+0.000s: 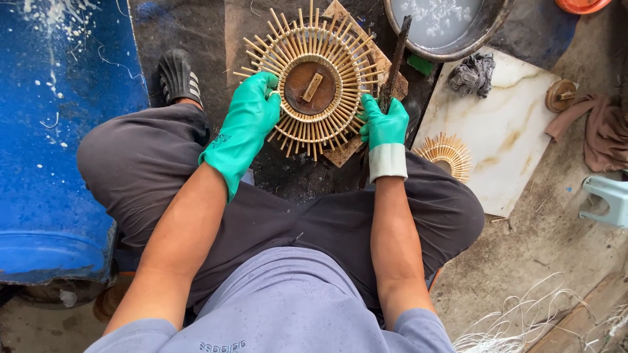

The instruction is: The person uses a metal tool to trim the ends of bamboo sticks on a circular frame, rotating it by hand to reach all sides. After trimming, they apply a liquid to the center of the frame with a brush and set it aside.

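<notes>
A round bamboo frame with spokes radiating from a brown wooden centre disc lies on a wooden block between my knees. My left hand, in a green rubber glove, grips the frame's left rim. My right hand, also gloved in green, is closed around a dark, long tool that rests upright against the frame's right edge.
A metal basin of cloudy liquid sits at the top. A marble slab on the right carries a second small spoked piece and a grey rag. A blue barrel lies at left. A black sandal is on my foot.
</notes>
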